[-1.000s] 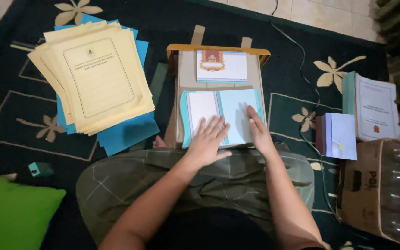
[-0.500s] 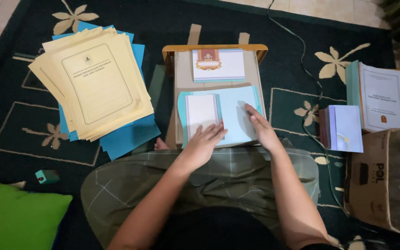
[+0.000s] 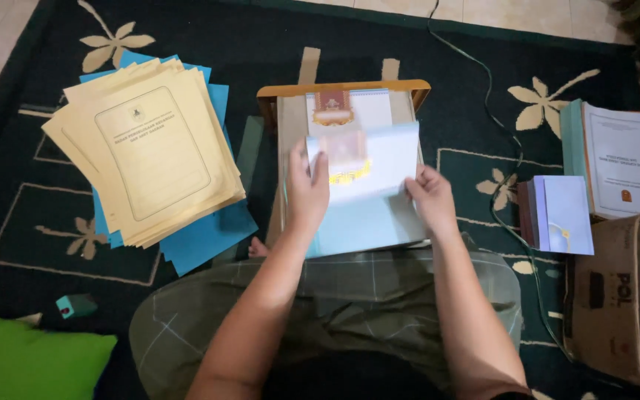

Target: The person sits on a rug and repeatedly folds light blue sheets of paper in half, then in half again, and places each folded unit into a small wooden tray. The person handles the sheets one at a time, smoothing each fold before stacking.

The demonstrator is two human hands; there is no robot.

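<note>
Dark floral carpet (image 3: 275, 44), left hand (image 3: 307, 185) and right hand (image 3: 430, 198) fingers pinching blurred light-blue folder (image 3: 368, 200), printing unreadable.

Paper, wood and woven carpet

Smooth pale-blue paper folder (image 3: 364, 215) under both hands, lying on a matt wooden desk (image 3: 344, 89); left of the grip, matt cream paper sheets (image 3: 146, 152) on dark woven carpet (image 3: 275, 37).

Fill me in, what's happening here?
A person sits on a dark patterned rug at a small wooden desk. Both hands grip a light blue folded sheet, the left hand on its left edge, the right hand on its right, its upper leaf raised and blurred. A printed card lies on the desk beyond it. A stack of cream papers sits to the left, booklets to the right.
</note>
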